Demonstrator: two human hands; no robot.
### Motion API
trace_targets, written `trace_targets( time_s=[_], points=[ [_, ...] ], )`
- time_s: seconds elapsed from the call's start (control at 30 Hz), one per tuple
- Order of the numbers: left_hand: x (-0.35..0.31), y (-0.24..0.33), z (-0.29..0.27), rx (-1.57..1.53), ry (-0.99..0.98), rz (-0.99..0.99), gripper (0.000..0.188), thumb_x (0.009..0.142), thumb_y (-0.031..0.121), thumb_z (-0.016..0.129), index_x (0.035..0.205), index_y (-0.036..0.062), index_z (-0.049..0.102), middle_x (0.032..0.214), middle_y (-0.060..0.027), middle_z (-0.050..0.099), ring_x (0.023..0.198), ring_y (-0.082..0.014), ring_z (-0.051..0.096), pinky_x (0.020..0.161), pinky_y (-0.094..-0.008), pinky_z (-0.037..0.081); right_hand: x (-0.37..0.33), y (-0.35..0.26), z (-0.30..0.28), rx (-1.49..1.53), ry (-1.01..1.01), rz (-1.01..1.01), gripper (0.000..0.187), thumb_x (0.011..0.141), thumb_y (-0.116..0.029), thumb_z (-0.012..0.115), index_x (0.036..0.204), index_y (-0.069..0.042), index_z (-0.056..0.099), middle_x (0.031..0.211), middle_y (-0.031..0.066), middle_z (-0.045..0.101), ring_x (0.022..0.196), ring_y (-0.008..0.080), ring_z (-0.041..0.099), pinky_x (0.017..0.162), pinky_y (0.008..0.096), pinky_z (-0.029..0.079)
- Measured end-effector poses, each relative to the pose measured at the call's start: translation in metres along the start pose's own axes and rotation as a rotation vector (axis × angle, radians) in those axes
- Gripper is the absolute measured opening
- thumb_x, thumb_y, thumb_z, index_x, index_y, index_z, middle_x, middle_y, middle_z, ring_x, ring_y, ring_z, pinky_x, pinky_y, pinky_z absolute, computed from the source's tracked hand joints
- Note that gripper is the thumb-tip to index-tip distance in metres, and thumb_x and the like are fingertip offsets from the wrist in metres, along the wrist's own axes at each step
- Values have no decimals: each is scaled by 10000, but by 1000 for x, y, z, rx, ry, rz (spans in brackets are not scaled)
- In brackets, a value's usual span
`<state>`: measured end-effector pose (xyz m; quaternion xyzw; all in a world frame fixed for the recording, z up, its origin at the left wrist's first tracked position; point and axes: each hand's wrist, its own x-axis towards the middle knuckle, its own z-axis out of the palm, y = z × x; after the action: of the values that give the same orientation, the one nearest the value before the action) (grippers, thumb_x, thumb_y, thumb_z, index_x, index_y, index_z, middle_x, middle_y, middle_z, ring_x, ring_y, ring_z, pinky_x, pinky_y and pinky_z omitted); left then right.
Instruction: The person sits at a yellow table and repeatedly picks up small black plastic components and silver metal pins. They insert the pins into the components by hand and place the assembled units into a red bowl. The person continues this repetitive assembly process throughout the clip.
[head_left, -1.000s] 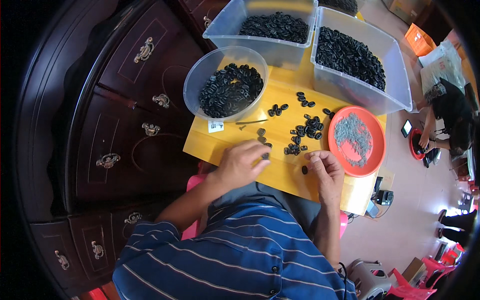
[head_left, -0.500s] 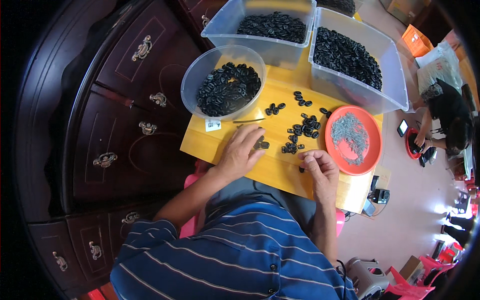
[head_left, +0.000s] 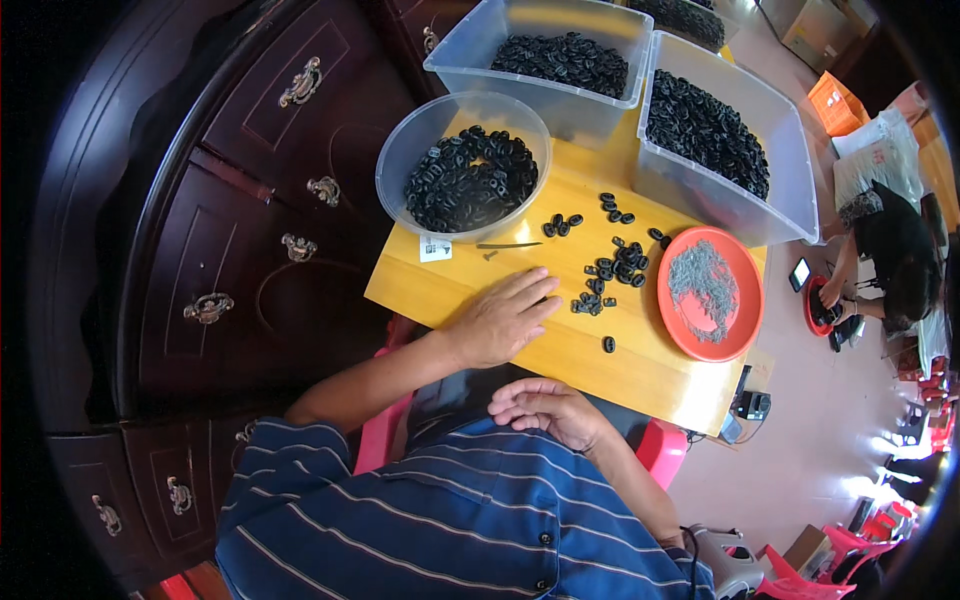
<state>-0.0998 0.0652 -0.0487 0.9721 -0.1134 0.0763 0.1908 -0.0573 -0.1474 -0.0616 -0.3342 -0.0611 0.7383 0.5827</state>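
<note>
The right hand [head_left: 548, 408] has drawn back off the table [head_left: 440, 290] to rest against the striped shirt [head_left: 440, 520], while the left hand [head_left: 503, 318] now lies flat, fingers spread, beside the loose black rings [head_left: 605, 275].

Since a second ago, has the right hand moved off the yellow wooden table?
Yes. The right hand has drawn back from the yellow wooden table, away from the round orange plate, toward the blue striped shirt, off the near edge.

My one head view looks steeply down, close above my left hand [head_left: 503, 320] fingers, tabletop [head_left: 560, 350] ahead of them.
</note>
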Motion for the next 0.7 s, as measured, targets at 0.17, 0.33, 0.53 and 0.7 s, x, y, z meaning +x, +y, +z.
trace_targets(
  time_s=[0.17,0.33,0.53,0.7],
  points=[
    [-7,1,6,-53,84,68,394,876,136,673,1237,-16,636,1369,-184,577,1359,-360,483,1132,-459,411,18,14,-15,195,19,13,402,1069,-190,482,1412,16,514,1357,170,622,1239,271,619,1048,363,500],
    [-13,9,-1,-126,160,76,406,838,133,703,1222,10,653,1367,-182,580,1323,-366,521,1106,-470,434,38,36,-29,553,-31,11,508,1090,-334,434,1447,25,465,1419,192,572,1297,316,576,1096,406,475],
    [-4,-9,-8,-240,124,1,457,911,229,669,1322,38,608,1435,-205,533,1384,-393,464,1151,-495,383,57,39,-37,691,-200,12,613,1077,-462,394,1461,12,457,1441,194,557,1310,312,568,1126,423,453],
    [-13,7,-2,-174,-45,155,613,889,305,697,1394,-4,542,1493,-202,494,1447,-379,398,1203,-497,314,69,46,-52,762,-264,-103,666,1042,-576,383,1461,-66,474,1436,166,562,1293,296,577,1111,459,462]
  ],
)
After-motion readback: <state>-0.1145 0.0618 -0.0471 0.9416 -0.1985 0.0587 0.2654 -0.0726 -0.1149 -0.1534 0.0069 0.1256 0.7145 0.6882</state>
